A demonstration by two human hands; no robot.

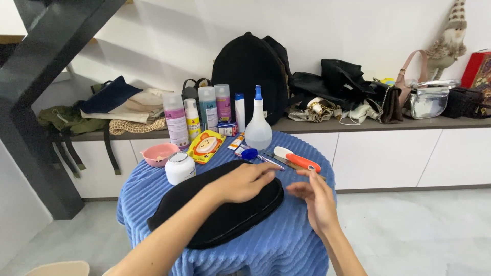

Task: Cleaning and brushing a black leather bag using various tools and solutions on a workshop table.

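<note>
A flat black oval pouch [215, 225] lies on a round table draped in a blue ribbed cloth [286, 240]. My left hand [243, 181] rests palm down on the pouch's upper right end, fingers together, gripping nothing. My right hand [317, 197] hovers just right of the pouch over the cloth, fingers spread and empty. Just beyond my fingertips lie an orange and white brush [296, 158] and a thin pen-like stick [271, 160].
At the table's back stand a clear spray bottle [258, 128], several spray cans [176, 120], a white jar [180, 167], a pink bowl [158, 153] and a yellow cartoon packet [205, 145]. A long shelf behind holds a black backpack [250, 71], bags and folded clothes. A dark stair beam [36, 87] slants at left.
</note>
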